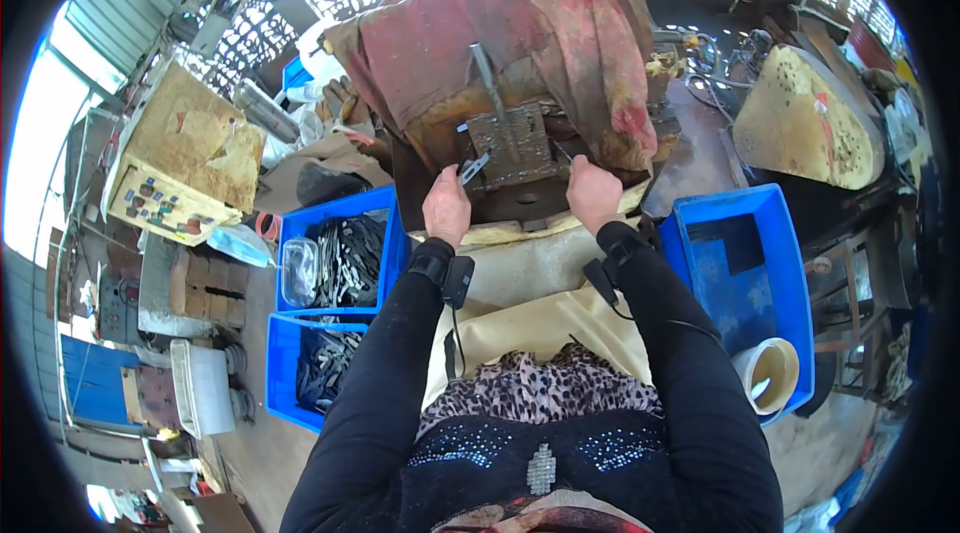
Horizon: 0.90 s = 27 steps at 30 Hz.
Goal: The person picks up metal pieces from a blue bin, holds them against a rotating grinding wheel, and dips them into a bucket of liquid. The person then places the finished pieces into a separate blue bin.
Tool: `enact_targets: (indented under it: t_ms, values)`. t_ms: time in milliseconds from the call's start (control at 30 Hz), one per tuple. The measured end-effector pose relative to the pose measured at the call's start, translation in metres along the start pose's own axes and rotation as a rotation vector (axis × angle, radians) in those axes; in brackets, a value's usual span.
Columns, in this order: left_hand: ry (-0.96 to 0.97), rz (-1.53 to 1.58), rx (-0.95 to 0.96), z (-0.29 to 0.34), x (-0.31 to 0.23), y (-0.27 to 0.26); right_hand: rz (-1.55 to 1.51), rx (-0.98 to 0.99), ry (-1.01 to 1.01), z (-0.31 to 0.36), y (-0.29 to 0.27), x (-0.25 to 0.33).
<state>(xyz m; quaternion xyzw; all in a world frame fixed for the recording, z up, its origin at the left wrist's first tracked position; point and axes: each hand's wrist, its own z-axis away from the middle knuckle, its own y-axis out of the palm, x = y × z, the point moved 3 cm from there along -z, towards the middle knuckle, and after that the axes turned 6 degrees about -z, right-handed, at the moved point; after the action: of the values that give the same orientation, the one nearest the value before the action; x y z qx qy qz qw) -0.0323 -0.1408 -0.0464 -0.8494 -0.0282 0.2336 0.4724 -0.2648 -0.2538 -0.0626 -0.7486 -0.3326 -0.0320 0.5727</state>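
My left hand (447,205) is closed on a slotted flat metal piece (474,169), whose far end points at the left side of the greasy metal block (515,145) of a machine. On the block's other side, my right hand (594,193) is a closed fist. Something thin and dark seems to run from it toward the block, but I cannot make out its kind. A metal bar (485,73) slants up from the block. A stained red cloth (450,53) drapes over the machine behind.
Left of me, two blue bins (398,248) hold many dark metal strips (352,258) and a clear plastic container (298,273). At right stands another blue bin (735,283) with a cream bucket (768,376). A worn control box (165,193) stands further left.
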Motion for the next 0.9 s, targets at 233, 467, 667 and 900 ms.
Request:
enact_targets:
  t_ms: [233, 467, 667, 900]
  values:
    - [0.078, -0.054, -0.057, -0.001, 0.005, 0.005, -0.070, 0.010, 0.011, 0.000, -0.006, 0.008]
    - [0.066, -0.102, 0.016, -0.002, 0.000, 0.008, -0.166, -0.059, -0.020, 0.001, -0.003, -0.001]
    - [0.037, -0.124, 0.049, -0.004, -0.001, 0.007, -0.149, -0.059, -0.007, 0.001, -0.003, 0.001]
    - [0.016, -0.116, 0.045, -0.004, 0.002, 0.008, -0.110, -0.042, 0.011, 0.000, -0.003, 0.001]
